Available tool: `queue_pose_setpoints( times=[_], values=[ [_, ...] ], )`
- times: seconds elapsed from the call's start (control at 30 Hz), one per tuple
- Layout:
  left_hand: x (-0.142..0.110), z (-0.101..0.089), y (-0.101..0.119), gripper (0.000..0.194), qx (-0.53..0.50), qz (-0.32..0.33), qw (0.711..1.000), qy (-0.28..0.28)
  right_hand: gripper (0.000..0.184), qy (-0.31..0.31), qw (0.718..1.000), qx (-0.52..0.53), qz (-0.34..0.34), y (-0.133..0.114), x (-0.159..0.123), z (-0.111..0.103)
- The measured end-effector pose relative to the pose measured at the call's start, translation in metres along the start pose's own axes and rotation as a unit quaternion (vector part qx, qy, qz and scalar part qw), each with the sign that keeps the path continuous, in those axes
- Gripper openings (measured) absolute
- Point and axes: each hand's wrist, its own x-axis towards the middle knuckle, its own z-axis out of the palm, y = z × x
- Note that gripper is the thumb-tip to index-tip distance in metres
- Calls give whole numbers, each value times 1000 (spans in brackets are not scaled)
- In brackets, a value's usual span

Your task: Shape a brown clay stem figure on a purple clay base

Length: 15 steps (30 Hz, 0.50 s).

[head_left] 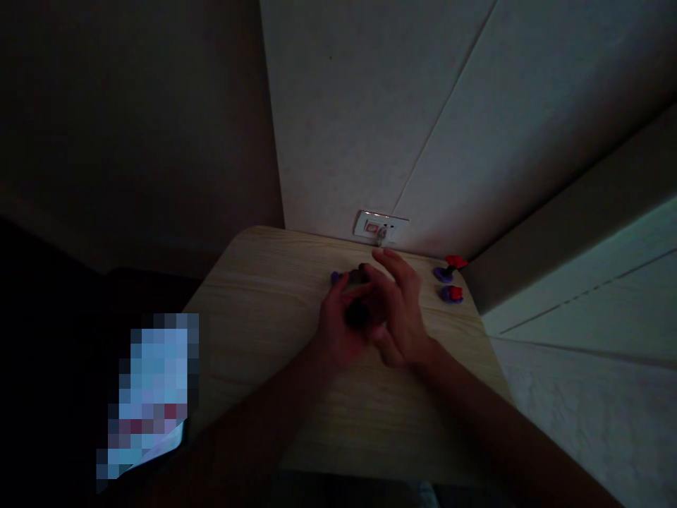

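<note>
I see the left hand point(341, 326) wrapped around a dark object point(357, 313) over the bench point(254, 296); I cannot tell whether the right hand point(399, 314), close against it, also grips. Two red-and-purple pieces point(451, 294) sit near the bench's right edge.

We can read no text, brand, number or sign: the lit screen point(159, 370) is pixelated, and the wall socket plate point(379, 219) is too small and dim.
</note>
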Motion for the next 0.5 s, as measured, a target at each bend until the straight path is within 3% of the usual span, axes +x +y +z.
queue_pose_setpoints(
  times=[0.07, 0.17, 0.3, 0.5],
  values=[
    [1, -1, 1, 60, -55, -44, 997, -31, 55, 20, 998, 16, 49, 2, -5, -16],
    [2, -1, 1, 60, -119, -78, 989, -46, 35, -17, 994, 47, 100, 1, -14, -34],
    [-1, 0, 2, 59, -131, -81, 987, -48, 44, -70, 988, 76, 118, -7, -22, -35],
    [0, 1, -1, 52, -101, -105, 988, -40, 41, -79, 987, 97, 98, -7, -28, -22]
  ],
)
